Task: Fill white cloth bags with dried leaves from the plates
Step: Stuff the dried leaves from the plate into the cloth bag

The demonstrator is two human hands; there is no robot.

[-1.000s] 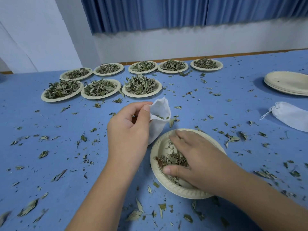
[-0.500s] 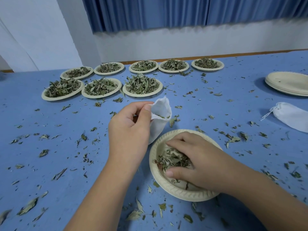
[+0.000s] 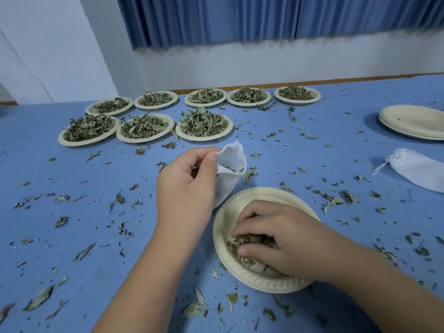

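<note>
Nearest to me, the right hand (image 3: 276, 239) is down in a plate (image 3: 222, 227) at the near middle of the table (image 3: 72, 248). Its grip is closed on a small heap of dried leaves (image 3: 249, 237). The fingers curl over the top and the thumb sits in front. The plate is almost bare, so I think the hand is gathering the last bits.

Just past it, a little to the left, the left hand (image 3: 185, 186) holds a white bag (image 3: 231, 164). Its grip is a tight pinch, thumb and finger on the bag's top edge. That keeps the mouth open and up. The bag hangs right by the plate's far rim, so the leaves have only a short way to go. A few leaves show inside it.

Loose leaf bits (image 3: 117, 199) lie all over the blue table. I guess they fell during filling.

Farther off on the right, a second bag (image 3: 418, 169) lies on its side. It looks plump, with a string at its mouth, so it seems full and put aside. Behind it sits a stack of empty plates (image 3: 413, 121), out of the way.

Far on the left, three heaped plates (image 3: 204, 138) wait in a row. Five more plates (image 3: 247, 104) stand behind them by the table's far edge. All are within reach for later. Last comes a blue curtain (image 3: 240, 18).
</note>
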